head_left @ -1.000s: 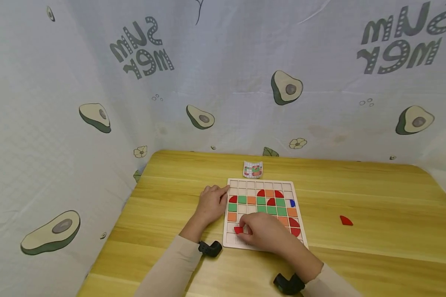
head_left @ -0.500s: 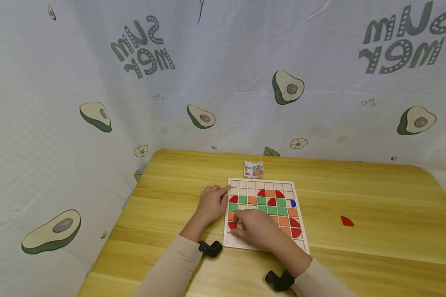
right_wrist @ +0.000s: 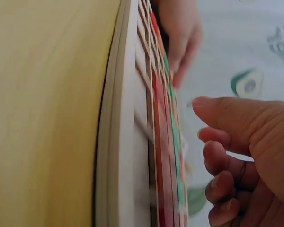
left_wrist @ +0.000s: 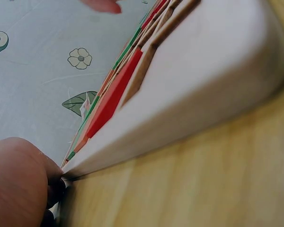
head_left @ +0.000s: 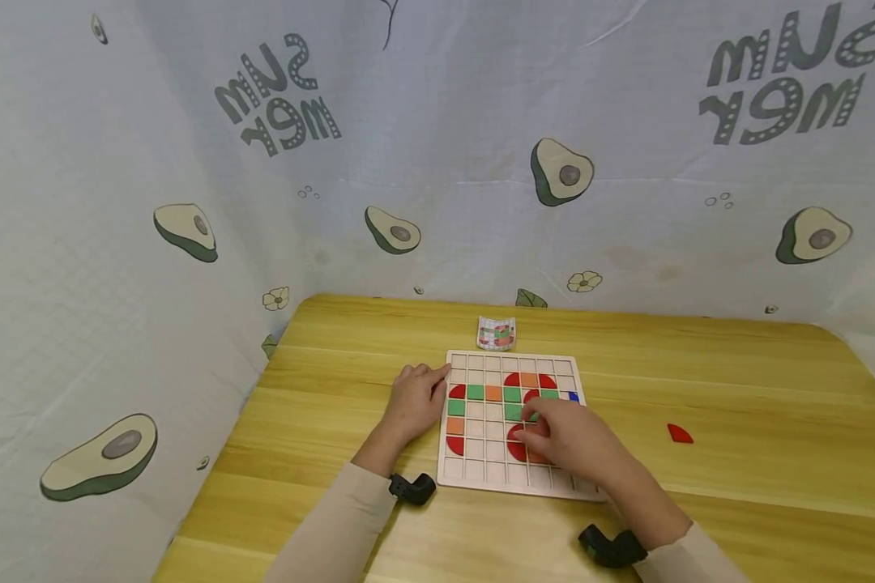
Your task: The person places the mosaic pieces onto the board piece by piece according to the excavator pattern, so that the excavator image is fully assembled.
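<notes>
A wooden grid board [head_left: 474, 471] with red, green, orange and blue pieces lies on the table. My left hand [head_left: 412, 398] rests at its left side, with a finger touching the edge near the far corner. Over the right half of the board is my right hand [head_left: 572, 437], covering some pieces. In the right wrist view, its thumb and loosely bent fingers [right_wrist: 218, 187] stand apart with nothing between them. A red quarter-circle piece [head_left: 455, 446] sits in the leftmost column, below an orange square [head_left: 455, 427].
A small pattern card [head_left: 497, 334] stands behind the board. One loose red quarter-circle piece [head_left: 680, 434] lies on the wooden table [head_left: 758, 405] to the right. A printed curtain [head_left: 467, 162] hangs behind and along the left.
My right hand set the red quarter-circle piece into the leftmost column, let it go, and moved right across the board. My left hand has stayed at the board's edge.
</notes>
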Demonstrator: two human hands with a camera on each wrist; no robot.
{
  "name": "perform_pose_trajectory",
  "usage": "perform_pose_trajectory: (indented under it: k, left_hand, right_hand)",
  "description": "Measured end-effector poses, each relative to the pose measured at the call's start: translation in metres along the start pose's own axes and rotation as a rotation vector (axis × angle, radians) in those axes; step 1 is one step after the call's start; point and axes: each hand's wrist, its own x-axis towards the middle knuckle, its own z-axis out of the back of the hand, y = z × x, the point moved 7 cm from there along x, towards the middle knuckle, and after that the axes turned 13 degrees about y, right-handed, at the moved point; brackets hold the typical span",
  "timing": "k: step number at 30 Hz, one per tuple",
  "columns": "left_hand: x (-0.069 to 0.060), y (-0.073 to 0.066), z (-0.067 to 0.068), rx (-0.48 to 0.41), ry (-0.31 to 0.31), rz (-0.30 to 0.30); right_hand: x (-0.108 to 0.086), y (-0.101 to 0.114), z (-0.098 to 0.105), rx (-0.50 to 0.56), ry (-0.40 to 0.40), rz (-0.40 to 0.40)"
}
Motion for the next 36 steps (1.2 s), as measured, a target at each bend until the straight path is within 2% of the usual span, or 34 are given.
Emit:
perform_pose_trajectory:
  k: [6, 11, 13, 16, 20, 25, 29, 36]
  left_hand:
    - [0.000, 0.000, -0.001, 0.003, 0.004, 0.007]
    - [0.000, 0.002, -0.003, 0.005, 0.005, 0.008]
    - [0.000, 0.002, -0.003, 0.003, 0.008, 0.012]
    - [0.000, 0.002, -0.003, 0.000, 0.011, 0.014]
    - [0.001, 0.002, -0.003, -0.004, 0.010, 0.007]
    - [0.000, 0.004, -0.003, -0.006, 0.006, 0.010]
    - [0.000, 0.003, -0.003, -0.005, 0.001, 0.007]
    - [0.001, 0.002, -0.001, 0.000, 0.000, 0.003]
  right_hand:
    - [-0.034, -0.068, 0.019, 0.047, -0.028, -0.100]
    - [-0.062, -0.132, 0.033, 0.043, -0.033, -0.172]
    - [-0.071, -0.155, 0.039, 0.041, -0.012, -0.209]
    - [-0.083, -0.176, 0.044, 0.054, 0.018, -0.254]
    - [-0.093, -0.178, 0.043, 0.083, 0.059, -0.294]
    - [-0.092, -0.162, 0.038, 0.076, 0.078, -0.230]
    - [-0.088, -0.154, 0.036, 0.075, 0.049, -0.185]
    - [-0.079, -0.149, 0.036, 0.006, 0.010, -0.162]
